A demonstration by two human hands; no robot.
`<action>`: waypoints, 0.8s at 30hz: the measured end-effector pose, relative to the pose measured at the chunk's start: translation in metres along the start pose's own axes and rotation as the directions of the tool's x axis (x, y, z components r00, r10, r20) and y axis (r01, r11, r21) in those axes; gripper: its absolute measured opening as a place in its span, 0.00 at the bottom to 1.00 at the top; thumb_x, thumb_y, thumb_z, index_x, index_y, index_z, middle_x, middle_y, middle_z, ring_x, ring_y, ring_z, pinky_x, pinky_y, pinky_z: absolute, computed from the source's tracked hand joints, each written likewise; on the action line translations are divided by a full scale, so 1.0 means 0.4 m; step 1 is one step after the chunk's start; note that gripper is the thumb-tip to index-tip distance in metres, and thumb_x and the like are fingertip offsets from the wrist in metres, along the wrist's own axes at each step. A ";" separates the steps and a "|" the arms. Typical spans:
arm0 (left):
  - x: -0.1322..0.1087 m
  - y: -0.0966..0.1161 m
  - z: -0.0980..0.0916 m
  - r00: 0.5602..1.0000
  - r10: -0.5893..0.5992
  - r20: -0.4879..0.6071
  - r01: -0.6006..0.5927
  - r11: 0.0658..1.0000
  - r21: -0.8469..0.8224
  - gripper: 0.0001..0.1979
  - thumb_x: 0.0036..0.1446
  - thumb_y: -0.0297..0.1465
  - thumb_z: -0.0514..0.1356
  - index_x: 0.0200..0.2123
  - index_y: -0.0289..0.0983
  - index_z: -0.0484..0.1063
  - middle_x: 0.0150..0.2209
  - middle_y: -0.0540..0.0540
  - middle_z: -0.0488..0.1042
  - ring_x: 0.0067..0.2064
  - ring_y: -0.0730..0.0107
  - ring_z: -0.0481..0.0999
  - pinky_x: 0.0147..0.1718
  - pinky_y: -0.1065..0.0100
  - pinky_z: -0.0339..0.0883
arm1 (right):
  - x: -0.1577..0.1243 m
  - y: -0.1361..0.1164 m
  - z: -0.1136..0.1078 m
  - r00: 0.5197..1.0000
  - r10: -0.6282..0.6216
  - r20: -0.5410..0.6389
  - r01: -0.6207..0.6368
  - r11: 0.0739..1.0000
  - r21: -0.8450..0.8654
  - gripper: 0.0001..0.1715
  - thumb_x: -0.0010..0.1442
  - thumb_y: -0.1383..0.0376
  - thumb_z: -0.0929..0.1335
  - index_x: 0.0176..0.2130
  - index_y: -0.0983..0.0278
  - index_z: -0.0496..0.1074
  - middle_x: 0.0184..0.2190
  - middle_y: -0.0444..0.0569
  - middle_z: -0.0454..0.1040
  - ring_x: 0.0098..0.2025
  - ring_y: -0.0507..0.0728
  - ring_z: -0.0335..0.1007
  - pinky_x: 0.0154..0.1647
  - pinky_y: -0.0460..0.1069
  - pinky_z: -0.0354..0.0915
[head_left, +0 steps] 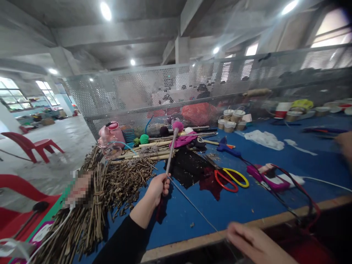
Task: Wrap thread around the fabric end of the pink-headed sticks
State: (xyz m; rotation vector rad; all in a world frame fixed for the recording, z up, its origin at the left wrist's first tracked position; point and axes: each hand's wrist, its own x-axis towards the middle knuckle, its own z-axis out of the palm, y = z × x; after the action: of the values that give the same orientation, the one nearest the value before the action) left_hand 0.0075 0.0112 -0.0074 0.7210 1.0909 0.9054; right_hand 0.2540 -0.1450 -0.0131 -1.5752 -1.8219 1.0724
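Note:
My left hand [160, 187] is closed around the lower end of a slim wrapped stick [172, 151]. A round pink-purple ball [178, 126] tops the stick, which leans slightly right. From my left hand a thin pale thread [192, 204] runs taut down to the right, to my right hand [249, 240]. The fingers there are pressed together at the thread, somewhat blurred. Dark red cloth [210, 183] and black cloth [184, 167] lie beyond my left hand. Scissors [230, 179] with red and yellow handles rest on the cloth's right side.
Bundled dry stalks [96, 205] cover the left of the blue table [189, 227]. A pink jug [111, 137], a green ball [144, 139] and a blue-handled glue gun [228, 148] lie farther back. Right are a purple-and-white power strip [271, 179] and cups [231, 119]; another person's blurred hand [345, 146] shows.

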 end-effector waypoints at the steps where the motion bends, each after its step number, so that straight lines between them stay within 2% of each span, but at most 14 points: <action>1: 0.000 -0.001 0.000 1.000 0.005 -0.003 -0.005 1.000 0.004 0.09 0.50 0.31 0.54 0.36 0.34 0.64 0.20 0.56 0.56 0.15 0.85 0.50 0.13 0.79 0.39 | 0.055 -0.034 0.003 0.999 -0.041 0.013 0.041 0.999 0.000 0.15 0.60 0.56 0.61 0.26 0.61 0.67 0.23 0.46 0.68 0.27 0.53 0.62 0.27 0.47 0.59; 3: -0.001 -0.001 -0.001 1.000 0.018 -0.013 -0.018 1.000 0.011 0.10 0.49 0.33 0.55 0.35 0.34 0.65 0.19 0.56 0.57 0.15 0.85 0.50 0.13 0.79 0.40 | 0.173 -0.107 0.009 0.989 -0.142 0.031 0.143 0.990 -0.020 0.17 0.60 0.56 0.59 0.26 0.62 0.63 0.21 0.44 0.63 0.24 0.52 0.58 0.25 0.46 0.54; 5: -0.005 0.001 0.000 0.999 0.046 -0.024 -0.045 0.998 0.032 0.10 0.49 0.33 0.56 0.34 0.34 0.65 0.19 0.56 0.57 0.15 0.84 0.51 0.13 0.78 0.40 | 0.289 -0.165 0.016 0.967 -0.253 0.040 0.255 0.963 -0.085 0.22 0.60 0.55 0.58 0.21 0.64 0.58 0.19 0.42 0.60 0.23 0.50 0.54 0.24 0.46 0.50; 6: -0.008 0.002 0.001 0.997 0.063 -0.032 -0.062 0.997 0.048 0.09 0.48 0.33 0.56 0.33 0.34 0.66 0.18 0.56 0.57 0.15 0.84 0.51 0.13 0.78 0.40 | 0.340 -0.184 0.022 0.962 -0.270 0.047 0.274 0.954 -0.119 0.24 0.60 0.54 0.58 0.19 0.64 0.56 0.17 0.42 0.58 0.22 0.50 0.52 0.24 0.46 0.48; 8: -0.013 0.006 0.005 0.994 0.100 -0.053 -0.096 0.993 0.073 0.07 0.48 0.33 0.55 0.31 0.34 0.65 0.17 0.56 0.57 0.14 0.83 0.51 0.13 0.77 0.40 | 0.422 -0.203 0.038 0.962 -0.251 0.103 0.266 0.950 -0.166 0.27 0.58 0.51 0.60 0.17 0.64 0.55 0.15 0.41 0.54 0.21 0.49 0.50 0.22 0.46 0.46; 10: -0.016 0.008 0.009 0.986 0.130 -0.100 -0.120 0.987 0.104 0.06 0.49 0.32 0.55 0.30 0.35 0.65 0.15 0.57 0.56 0.14 0.83 0.50 0.13 0.77 0.39 | 0.472 -0.201 0.057 0.964 -0.170 0.202 0.195 0.974 -0.112 0.25 0.53 0.49 0.64 0.19 0.64 0.57 0.14 0.40 0.55 0.19 0.48 0.50 0.21 0.46 0.46; 13: -0.015 0.005 0.012 0.972 0.157 -0.173 -0.130 0.979 0.156 0.08 0.51 0.33 0.53 0.30 0.35 0.66 0.14 0.57 0.53 0.13 0.82 0.50 0.13 0.76 0.40 | 0.496 -0.184 0.081 0.918 -0.069 0.391 -0.008 0.981 0.192 0.22 0.43 0.54 0.72 0.26 0.63 0.58 0.15 0.38 0.61 0.18 0.48 0.55 0.20 0.44 0.51; 15: -0.013 0.003 0.013 0.972 0.154 -0.177 -0.124 0.978 0.166 0.08 0.52 0.34 0.53 0.31 0.35 0.67 0.14 0.57 0.54 0.14 0.82 0.51 0.13 0.76 0.41 | 0.494 -0.177 0.088 0.874 -0.063 0.481 -0.154 0.904 0.399 0.23 0.40 0.59 0.73 0.29 0.62 0.57 0.17 0.37 0.63 0.18 0.48 0.59 0.19 0.43 0.54; 17: -0.013 0.001 0.013 0.976 0.147 -0.162 -0.122 0.980 0.154 0.08 0.52 0.34 0.53 0.31 0.35 0.66 0.15 0.57 0.54 0.15 0.82 0.52 0.13 0.77 0.41 | 0.490 -0.174 0.088 0.850 -0.054 0.523 -0.263 0.818 0.512 0.20 0.42 0.60 0.72 0.30 0.63 0.59 0.17 0.37 0.62 0.16 0.46 0.56 0.16 0.41 0.51; 18: -0.013 0.000 0.014 0.977 0.147 -0.155 -0.124 0.981 0.149 0.09 0.52 0.35 0.54 0.31 0.35 0.66 0.15 0.57 0.54 0.15 0.82 0.52 0.14 0.77 0.41 | 0.489 -0.174 0.086 0.853 -0.035 0.521 -0.296 0.789 0.538 0.17 0.44 0.60 0.71 0.30 0.64 0.60 0.16 0.36 0.60 0.14 0.44 0.52 0.14 0.40 0.47; 21: -0.014 -0.003 0.017 0.977 0.150 -0.149 -0.131 0.983 0.129 0.12 0.50 0.39 0.56 0.32 0.35 0.67 0.16 0.58 0.52 0.15 0.83 0.51 0.14 0.77 0.40 | 0.493 -0.175 0.083 0.915 0.041 0.401 -0.293 0.752 0.591 0.12 0.49 0.59 0.67 0.30 0.65 0.62 0.13 0.33 0.52 0.11 0.41 0.38 0.12 0.40 0.33; 24: -0.015 -0.009 0.026 0.976 0.154 -0.154 -0.135 0.983 0.123 0.14 0.48 0.40 0.59 0.34 0.35 0.65 0.18 0.58 0.53 0.16 0.84 0.52 0.14 0.77 0.41 | 0.505 -0.174 0.086 0.954 0.040 0.298 -0.236 0.713 0.661 0.12 0.49 0.60 0.67 0.29 0.65 0.64 0.12 0.32 0.49 0.11 0.41 0.35 0.12 0.41 0.30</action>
State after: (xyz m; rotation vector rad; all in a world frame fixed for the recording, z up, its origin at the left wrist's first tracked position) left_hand 0.0169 0.0036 -0.0046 0.8390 1.2537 1.0477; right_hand 0.1451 0.0416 -0.0004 -1.1411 -1.1952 1.8462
